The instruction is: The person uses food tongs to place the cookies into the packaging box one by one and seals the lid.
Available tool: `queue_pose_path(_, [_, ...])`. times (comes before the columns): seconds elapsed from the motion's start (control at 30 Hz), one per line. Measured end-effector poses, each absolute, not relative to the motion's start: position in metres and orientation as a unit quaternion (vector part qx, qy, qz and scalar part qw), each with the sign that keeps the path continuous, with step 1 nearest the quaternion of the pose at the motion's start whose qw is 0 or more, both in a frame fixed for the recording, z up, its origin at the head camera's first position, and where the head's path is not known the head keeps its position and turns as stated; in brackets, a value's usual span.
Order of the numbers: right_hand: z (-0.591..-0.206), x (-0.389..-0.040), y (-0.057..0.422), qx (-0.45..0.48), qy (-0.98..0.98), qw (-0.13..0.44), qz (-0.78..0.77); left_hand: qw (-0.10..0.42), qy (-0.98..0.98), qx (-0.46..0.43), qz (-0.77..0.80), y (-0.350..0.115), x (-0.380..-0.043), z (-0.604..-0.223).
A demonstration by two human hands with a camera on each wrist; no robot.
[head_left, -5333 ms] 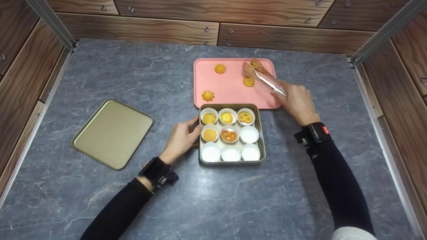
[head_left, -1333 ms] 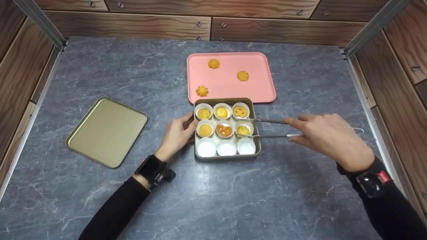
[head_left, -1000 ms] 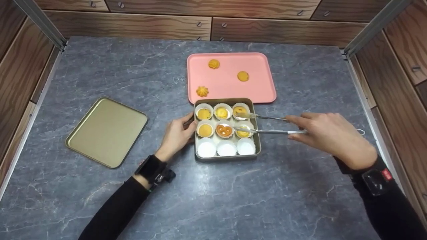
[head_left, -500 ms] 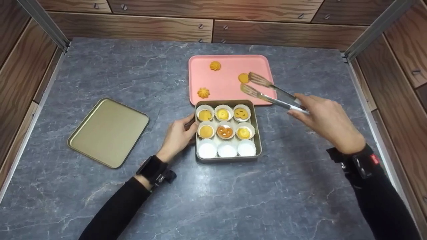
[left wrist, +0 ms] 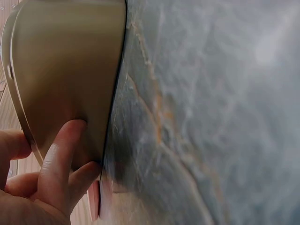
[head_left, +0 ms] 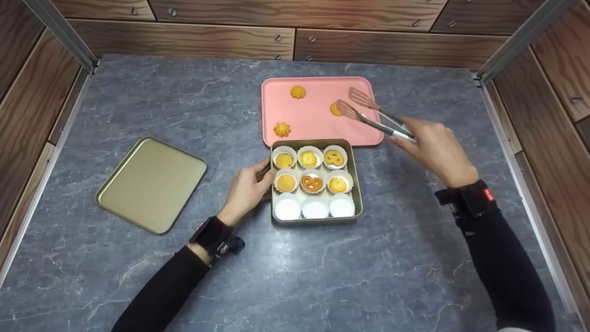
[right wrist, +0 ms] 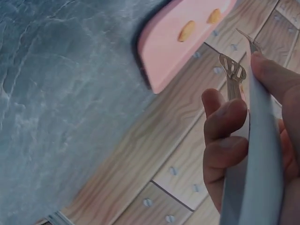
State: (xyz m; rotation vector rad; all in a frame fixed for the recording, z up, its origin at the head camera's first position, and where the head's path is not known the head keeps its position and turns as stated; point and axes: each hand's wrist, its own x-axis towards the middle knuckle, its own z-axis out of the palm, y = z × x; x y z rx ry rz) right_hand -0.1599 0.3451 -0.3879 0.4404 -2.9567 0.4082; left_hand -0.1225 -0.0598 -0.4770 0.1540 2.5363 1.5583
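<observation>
Right hand holds tongs over the pink tray, left hand at the tin

Closest in, two black sleeves point(head_left: 161, 295) reach across a grey marbled worktop point(head_left: 230, 276). Ahead of them sits the tin point(head_left: 318, 222), with nine white paper cups in three rows. The near row is three white cups point(head_left: 315, 208); the middle and far rows hold six cookies, one to a cup, with a glossy brown pretzel point(head_left: 311, 186) at the centre. The left hand point(head_left: 245, 191) presses its loosely extended fingers against the tin's left outer wall. Well to the left of that hand, a gold lid point(head_left: 152, 184) lies on the worktop, turned at an angle.

To the right and farther out, the right hand point(head_left: 440, 150) grips the tongs point(head_left: 379, 127), whose slotted heads stand apart above the pink tray point(head_left: 318, 127), just past the tin. The tray carries three cookies: a star-shaped one point(head_left: 282, 129) near its front left corner, a round one point(head_left: 335, 109) to the right, and a swirled one point(head_left: 297, 92) farther back. One tong head partly covers the round cookie; whether they touch is hard to tell. Wood-grain panels point(head_left: 184, 39) stand behind.
</observation>
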Motion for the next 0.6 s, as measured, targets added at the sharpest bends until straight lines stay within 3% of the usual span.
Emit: queue_pose_path(0.6, [-0.426,-0.186,0.342,0.101,-0.982,0.012,0.157,0.075,0.845,0.055,0.527,-0.059,-0.123,-0.478])
